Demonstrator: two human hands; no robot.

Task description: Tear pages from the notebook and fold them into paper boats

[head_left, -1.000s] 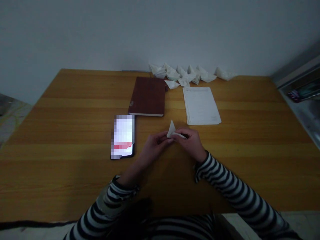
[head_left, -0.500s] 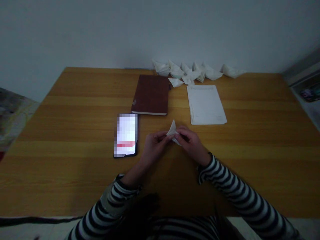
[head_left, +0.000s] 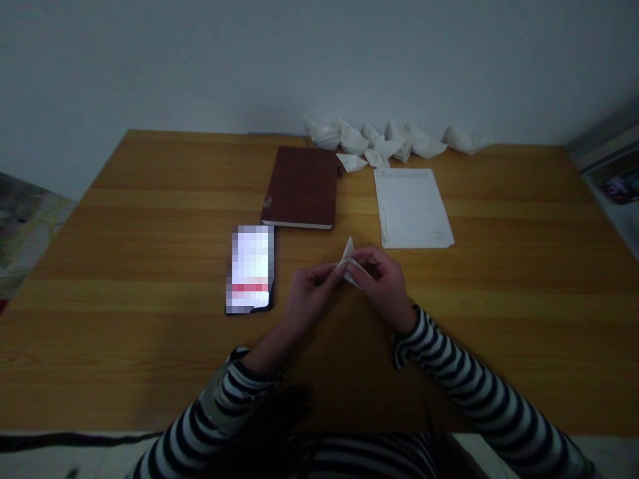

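Between both hands is a small piece of folded white paper (head_left: pixel 348 251), one pointed tip standing up. My left hand (head_left: pixel 308 293) pinches its left side with thumb and fingers. On the other side my right hand (head_left: pixel 383 283) grips the paper too, its thumb pressed on the near face and its fingers curled behind. Part of the paper is hidden by the fingers. A phone (head_left: pixel 250 266) with a lit, blurred-out screen lies on the table left of my left hand.
A dark red notebook (head_left: pixel 302 186) lies beyond the phone. Right of it is a stack of white paper sheets (head_left: pixel 413 207). Several folded white paper shapes (head_left: pixel 353 138) stand in a row along the wall at the back of the wooden table (head_left: pixel 514 279).
My right fingers have shifted slightly up and over the paper, covering more of it. The paper's upright tip is turned a little and looks narrower. My left hand has hardly moved.
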